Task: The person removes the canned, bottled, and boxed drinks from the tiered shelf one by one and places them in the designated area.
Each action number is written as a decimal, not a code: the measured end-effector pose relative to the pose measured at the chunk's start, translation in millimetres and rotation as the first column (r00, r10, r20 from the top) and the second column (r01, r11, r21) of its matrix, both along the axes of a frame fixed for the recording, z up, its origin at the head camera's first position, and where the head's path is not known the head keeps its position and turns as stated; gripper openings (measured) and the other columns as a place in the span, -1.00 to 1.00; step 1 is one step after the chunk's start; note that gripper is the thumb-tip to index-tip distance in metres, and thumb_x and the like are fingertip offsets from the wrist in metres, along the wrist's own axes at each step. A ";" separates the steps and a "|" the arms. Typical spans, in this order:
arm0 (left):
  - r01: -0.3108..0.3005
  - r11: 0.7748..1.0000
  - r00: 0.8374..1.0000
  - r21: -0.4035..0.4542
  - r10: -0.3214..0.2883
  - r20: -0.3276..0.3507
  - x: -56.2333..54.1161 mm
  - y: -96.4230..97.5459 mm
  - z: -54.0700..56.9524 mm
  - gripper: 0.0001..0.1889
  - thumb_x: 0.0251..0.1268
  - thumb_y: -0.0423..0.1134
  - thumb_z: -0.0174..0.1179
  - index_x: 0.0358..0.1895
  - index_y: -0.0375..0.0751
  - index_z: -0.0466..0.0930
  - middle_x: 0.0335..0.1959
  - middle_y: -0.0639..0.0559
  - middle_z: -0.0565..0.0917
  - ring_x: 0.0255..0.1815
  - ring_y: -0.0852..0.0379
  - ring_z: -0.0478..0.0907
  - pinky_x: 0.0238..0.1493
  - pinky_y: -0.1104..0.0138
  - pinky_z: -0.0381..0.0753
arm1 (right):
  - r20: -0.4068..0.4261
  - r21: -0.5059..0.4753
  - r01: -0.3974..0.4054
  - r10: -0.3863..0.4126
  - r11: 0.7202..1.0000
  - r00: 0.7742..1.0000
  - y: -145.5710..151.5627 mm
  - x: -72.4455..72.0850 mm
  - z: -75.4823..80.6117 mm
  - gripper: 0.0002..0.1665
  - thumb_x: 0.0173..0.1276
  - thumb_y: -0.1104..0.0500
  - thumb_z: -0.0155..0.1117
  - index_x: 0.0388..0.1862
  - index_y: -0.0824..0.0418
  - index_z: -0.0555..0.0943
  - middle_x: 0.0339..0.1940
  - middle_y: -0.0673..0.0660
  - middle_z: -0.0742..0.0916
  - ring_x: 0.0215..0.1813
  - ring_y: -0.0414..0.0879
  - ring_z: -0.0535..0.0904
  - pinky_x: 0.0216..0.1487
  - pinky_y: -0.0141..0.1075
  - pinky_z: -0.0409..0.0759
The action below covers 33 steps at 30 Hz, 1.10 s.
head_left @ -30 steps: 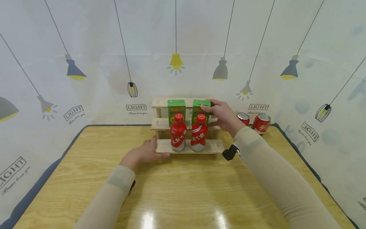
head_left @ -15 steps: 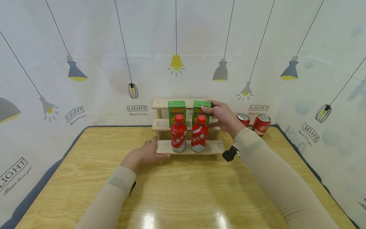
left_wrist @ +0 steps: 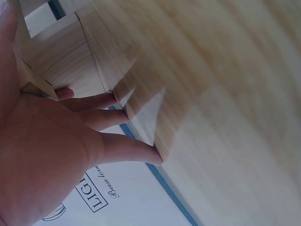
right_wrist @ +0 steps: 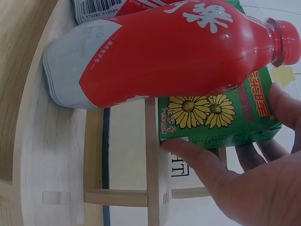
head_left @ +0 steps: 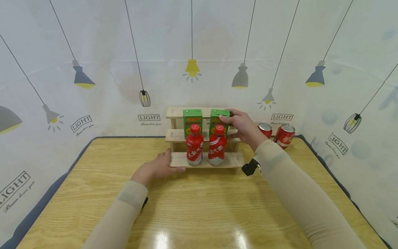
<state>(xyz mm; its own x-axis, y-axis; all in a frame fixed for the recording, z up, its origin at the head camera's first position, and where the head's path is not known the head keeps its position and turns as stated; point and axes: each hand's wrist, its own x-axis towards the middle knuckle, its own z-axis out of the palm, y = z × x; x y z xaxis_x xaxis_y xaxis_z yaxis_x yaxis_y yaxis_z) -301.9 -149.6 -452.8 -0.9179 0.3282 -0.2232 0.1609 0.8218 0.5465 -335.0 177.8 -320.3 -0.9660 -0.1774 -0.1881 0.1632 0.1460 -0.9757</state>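
Observation:
A three-tier wooden display rack (head_left: 228,160) stands at the back of the table. My left hand (head_left: 157,166) holds the left end of its lowest shelf, the thumb along the front edge; in the left wrist view several fingertips touch the tabletop. My right hand (head_left: 244,125) grips the right-hand green drink carton (head_left: 217,119), upright on the middle shelf. In the right wrist view the thumb and fingers hold the carton (right_wrist: 221,117) from its side. A matching green carton (head_left: 191,117) stands to its left. On the lowest shelf stand two red drink bottles, left (head_left: 195,145) and right (head_left: 217,147).
Two red soda cans stand right of the rack, a nearer one (head_left: 284,135) and one partly hidden behind the right hand (head_left: 265,128). The wooden table (head_left: 192,204) stretches in front. A lamp-printed cloth (head_left: 118,83) hangs behind and at both sides.
Both hands stay in place on the rack and the right carton. The cartons and bottles have not visibly moved; only the head view has shifted slightly.

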 end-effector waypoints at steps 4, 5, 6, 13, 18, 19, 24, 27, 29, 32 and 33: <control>-0.005 1.000 1.000 -0.005 0.005 0.003 0.6 0.3 1.5 0.32 0.20 0.57 0.27 0.70 -0.33 -0.11 0.62 -0.45 0.29 0.66 -0.39 0.25 0.63 -0.25 0.32 | -0.002 0.002 -0.002 0.002 1.000 1.000 0.4 -0.4 -0.2 -0.41 0.64 -0.04 0.24 0.56 0.00 0.42 0.46 0.19 0.55 0.56 0.18 0.40 0.48 0.36 0.52; -0.006 1.000 1.000 -0.006 0.006 0.003 0.7 0.3 1.9 0.33 0.20 0.57 0.27 0.70 -0.33 -0.11 0.62 -0.45 0.29 0.66 -0.39 0.25 0.62 -0.25 0.33 | -0.003 0.000 -0.002 0.002 1.000 1.000 0.4 -0.5 0.3 -0.40 0.64 -0.04 0.24 0.57 0.01 0.42 0.46 0.19 0.54 0.56 0.18 0.40 0.48 0.36 0.52; -0.008 1.000 1.000 -0.006 0.008 0.003 0.8 0.3 2.6 0.32 0.20 0.57 0.27 0.70 -0.33 -0.11 0.63 -0.45 0.28 0.66 -0.39 0.25 0.63 -0.25 0.32 | -0.002 -0.001 -0.001 0.001 1.000 1.000 0.3 -0.8 0.9 -0.40 0.65 -0.04 0.24 0.57 0.01 0.41 0.46 0.20 0.54 0.56 0.18 0.40 0.48 0.37 0.52; -0.012 1.000 1.000 -0.004 0.012 -0.004 0.4 0.2 1.3 0.26 0.28 0.48 0.30 0.71 -0.33 -0.11 0.64 -0.46 0.26 0.67 -0.40 0.23 0.64 -0.27 0.29 | 0.000 0.010 0.012 -0.012 1.000 1.000 0.1 -1.5 3.8 -0.42 0.65 -0.01 0.24 0.55 0.04 0.43 0.41 0.20 0.55 0.53 0.17 0.42 0.48 0.36 0.52; -0.012 1.000 1.000 -0.004 0.012 -0.005 0.3 0.9 -1.5 0.25 0.29 0.47 0.31 0.72 -0.30 -0.11 0.66 -0.44 0.24 0.69 -0.39 0.20 0.66 -0.29 0.25 | -0.006 0.030 0.008 -0.008 1.000 1.000 7.8 -1.3 1.6 -0.44 0.64 -0.01 0.25 0.52 0.06 0.45 0.35 0.18 0.58 0.49 0.18 0.44 0.44 0.34 0.57; -0.013 1.000 1.000 -0.005 0.013 -0.003 0.5 1.0 -1.8 0.26 0.28 0.47 0.31 0.73 -0.30 -0.12 0.67 -0.43 0.22 0.70 -0.39 0.19 0.66 -0.30 0.24 | -0.006 0.031 0.004 -0.003 1.000 1.000 10.8 -1.3 1.0 -0.44 0.64 -0.01 0.25 0.52 0.06 0.45 0.36 0.19 0.57 0.50 0.18 0.43 0.44 0.34 0.57; -0.013 1.000 1.000 -0.012 0.013 0.004 1.4 1.2 -1.4 0.28 0.29 0.46 0.31 0.73 -0.32 -0.16 0.67 -0.46 0.20 0.70 -0.41 0.17 0.66 -0.31 0.23 | 0.005 0.019 -0.005 0.005 1.000 1.000 29.6 3.0 2.7 -0.40 0.64 0.02 0.25 0.57 0.07 0.42 0.46 0.21 0.53 0.59 0.19 0.36 0.48 0.35 0.52; -0.011 1.000 1.000 -0.022 0.012 0.002 1.4 1.3 -1.4 0.28 0.30 0.46 0.30 0.73 -0.33 -0.16 0.66 -0.48 0.21 0.69 -0.42 0.18 0.65 -0.30 0.24 | 0.021 -0.003 0.011 -0.010 1.000 1.000 42.6 5.8 5.1 -0.39 0.64 0.03 0.26 0.58 0.07 0.41 0.43 0.15 0.54 0.63 0.17 0.33 0.53 0.35 0.47; -0.014 1.000 1.000 -0.024 0.014 0.003 1.5 1.6 -1.1 0.28 0.29 0.47 0.30 0.73 -0.34 -0.16 0.66 -0.48 0.21 0.69 -0.42 0.18 0.66 -0.30 0.24 | 0.031 -0.016 0.020 -0.020 1.000 0.999 51.8 6.3 6.2 -0.39 0.63 0.03 0.27 0.57 0.05 0.41 0.38 0.10 0.57 0.63 0.16 0.33 0.55 0.36 0.43; -0.015 0.999 1.000 -0.030 0.015 0.000 1.4 1.7 -0.9 0.28 0.29 0.47 0.30 0.73 -0.33 -0.16 0.66 -0.48 0.21 0.69 -0.42 0.19 0.65 -0.31 0.24 | 0.031 -0.020 0.012 -0.012 1.000 0.999 67.0 6.9 6.4 -0.38 0.64 0.02 0.26 0.59 0.03 0.39 0.29 0.02 0.59 0.59 0.14 0.36 0.56 0.37 0.41; -0.017 0.999 1.000 -0.031 0.017 -0.001 1.4 1.8 -0.9 0.29 0.29 0.48 0.30 0.73 -0.33 -0.16 0.66 -0.48 0.21 0.69 -0.42 0.19 0.65 -0.32 0.24 | 0.028 -0.015 0.008 -0.008 1.000 1.000 72.2 7.0 6.3 -0.38 0.65 0.01 0.25 0.59 0.02 0.38 0.26 0.00 0.60 0.56 0.12 0.39 0.57 0.37 0.41</control>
